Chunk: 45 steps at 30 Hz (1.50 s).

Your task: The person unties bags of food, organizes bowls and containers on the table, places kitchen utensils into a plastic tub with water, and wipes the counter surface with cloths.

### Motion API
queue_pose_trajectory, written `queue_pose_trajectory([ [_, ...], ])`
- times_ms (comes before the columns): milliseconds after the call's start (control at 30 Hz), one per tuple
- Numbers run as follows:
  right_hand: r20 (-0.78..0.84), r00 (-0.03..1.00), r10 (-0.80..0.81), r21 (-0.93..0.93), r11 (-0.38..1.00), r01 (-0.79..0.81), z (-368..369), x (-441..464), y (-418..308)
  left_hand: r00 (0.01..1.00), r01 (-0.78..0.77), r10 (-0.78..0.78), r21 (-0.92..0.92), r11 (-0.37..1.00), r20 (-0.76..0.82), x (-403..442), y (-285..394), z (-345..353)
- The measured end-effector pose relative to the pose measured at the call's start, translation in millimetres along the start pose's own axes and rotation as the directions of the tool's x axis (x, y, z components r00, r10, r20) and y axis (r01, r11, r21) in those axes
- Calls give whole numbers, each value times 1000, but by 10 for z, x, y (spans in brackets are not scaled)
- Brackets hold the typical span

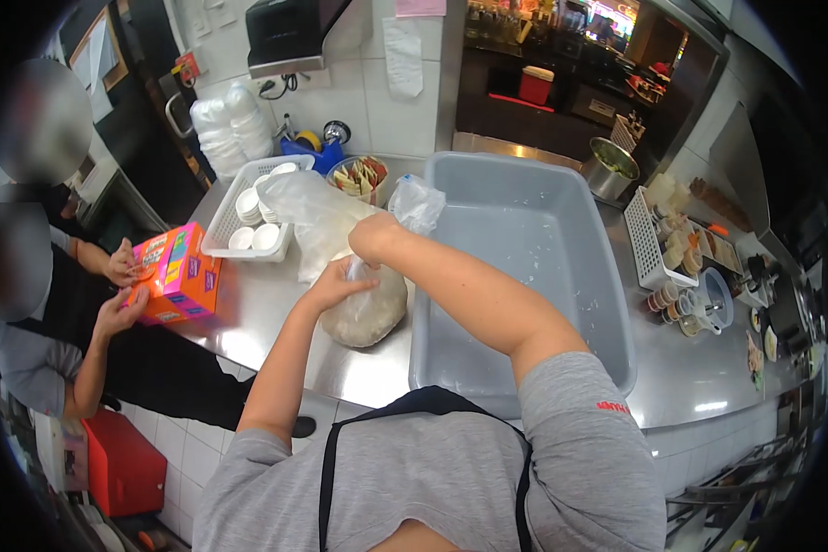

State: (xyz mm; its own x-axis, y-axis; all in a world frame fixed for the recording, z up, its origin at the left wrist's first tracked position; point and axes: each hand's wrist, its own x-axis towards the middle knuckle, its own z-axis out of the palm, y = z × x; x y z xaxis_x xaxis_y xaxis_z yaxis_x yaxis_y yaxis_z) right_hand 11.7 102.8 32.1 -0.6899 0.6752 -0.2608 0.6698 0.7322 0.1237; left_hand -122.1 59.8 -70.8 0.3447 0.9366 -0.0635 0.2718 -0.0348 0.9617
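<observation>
A clear plastic bag (368, 317) bulging with pale, whitish food rests on the steel counter; I cannot make out what the food is. My right hand (377, 239) is closed around the bag's gathered neck, and its loose top flares out to the left. Just below, my left hand (337, 283) grips the plastic at the top of the filled part, thumb pointing right. Immediately to the right stands a large grey tub (419, 322) with scattered white bits on its bottom and walls.
At left, a co-worker's hands (120, 299) touch an orange and pink box (182, 276). Behind the bag are a white basket (213, 241) of small cups, a tub of packets (359, 177) and a crumpled plastic bag (418, 204). A metal pot (609, 175) and white basket (644, 248) stand right.
</observation>
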Motion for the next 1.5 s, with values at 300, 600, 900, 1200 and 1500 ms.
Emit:
queue_pose_trajectory([
  [300, -55, 998, 27, -148, 988, -35, 288, 172, -368, 851, -295, 264, 3, 955, -454, 79, -298, 351],
  [600, 61, 998, 28, -5, 1000, -27, 128, -225, -84, 857, -157, 393, 559, 814, -332, -30, -128, 471],
  [900, -150, 989, -11, 25, 1000, 15, 333, -399, 305, 732, -275, 594, 653, 706, -334, -95, -474, 275],
  [1200, -337, 898, -283, 504, 751, 426, -461, -1268, 963, 826, -424, 561, 605, 674, -46, -589, 1446, -46],
  [1500, -633, 747, -204, 725, -494, 479, -412, -236, -307, 759, -462, 352, -72, 884, -548, -347, 2466, -456],
])
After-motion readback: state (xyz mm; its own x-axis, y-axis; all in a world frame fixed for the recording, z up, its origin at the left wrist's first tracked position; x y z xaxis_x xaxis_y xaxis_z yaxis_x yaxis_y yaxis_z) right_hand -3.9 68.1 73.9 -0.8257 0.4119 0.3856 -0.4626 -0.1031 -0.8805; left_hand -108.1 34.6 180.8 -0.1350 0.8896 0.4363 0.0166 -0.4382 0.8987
